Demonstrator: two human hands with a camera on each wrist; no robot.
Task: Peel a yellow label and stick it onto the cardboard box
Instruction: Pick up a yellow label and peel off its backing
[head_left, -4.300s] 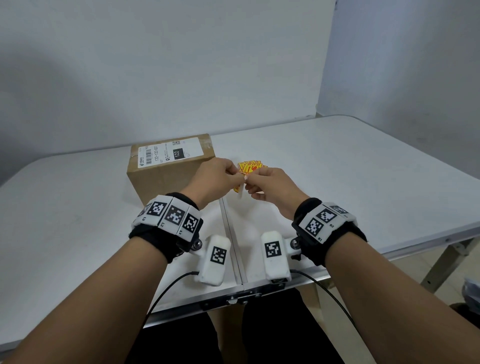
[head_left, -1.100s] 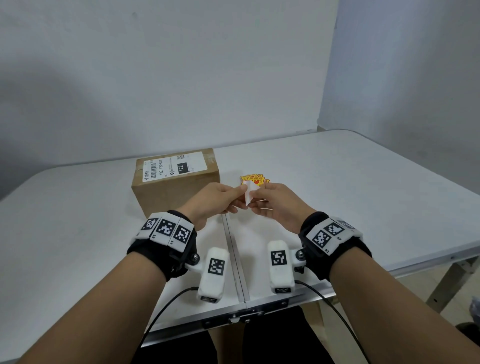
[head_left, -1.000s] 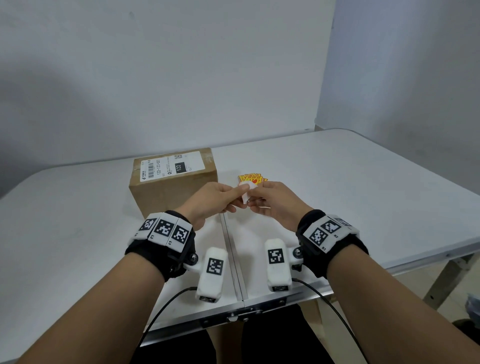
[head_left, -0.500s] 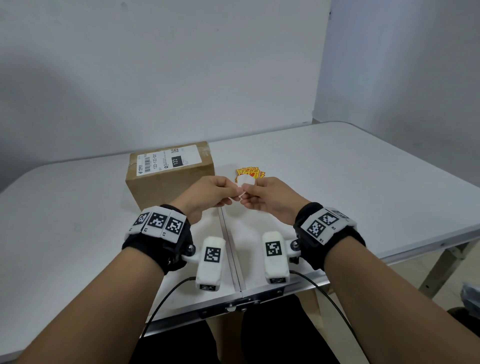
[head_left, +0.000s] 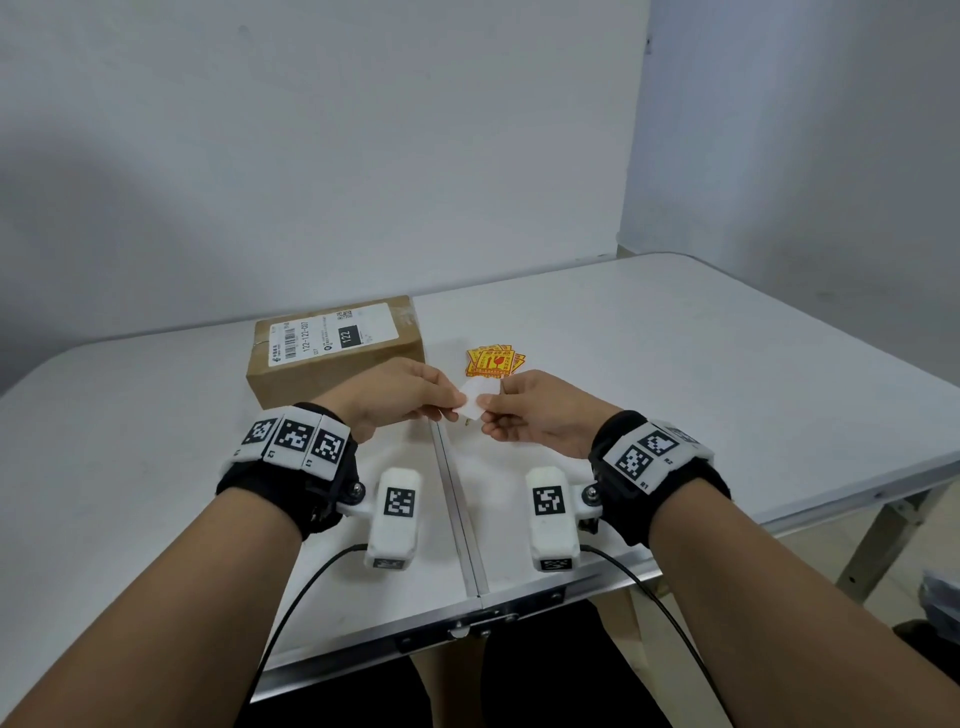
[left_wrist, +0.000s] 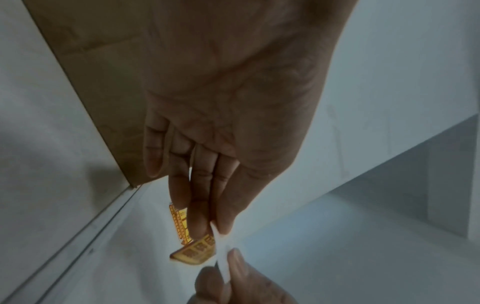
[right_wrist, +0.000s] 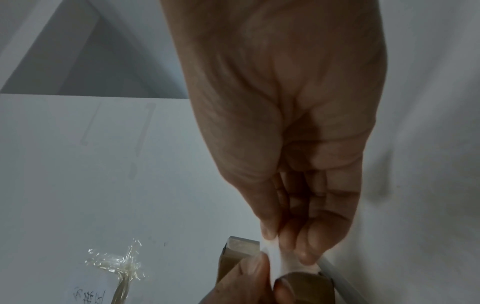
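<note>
Plain white walls, a corner at right; white folding table (head_left: 675, 364) with a seam down its middle. Head view: the cardboard box (head_left: 332, 358) sits closed on the left half, a white shipping label on its top face; what it holds cannot be told. Just right of it lies a small pile of yellow labels (head_left: 493, 360), flat on the table. In front of the pile, raised off the surface, the left hand (head_left: 395, 397) and right hand (head_left: 540, 410) meet over one small white-faced piece (head_left: 474, 405), each pinching an opposite edge between thumb and fingertips; presumably a label seen from its backing side. Left wrist view: thumb and forefinger nip the white sheet (left_wrist: 221, 253) edge-on, other fingers long and close together; yellow labels (left_wrist: 192, 246) show beyond, the box's brown side (left_wrist: 103, 82) at left. Right wrist view: thumb and two fingers clamp the white piece (right_wrist: 275, 259), the left thumb opposite; a scrap of clear crinkled film (right_wrist: 116, 265) lies on the table. Judgement: peeling is under way, nothing stuck yet. Best to roll the backing away slowly from one corner, keep fingertips off the adhesive, hold the label by its margin, then carry it left to a bare patch of cardboard.
</note>
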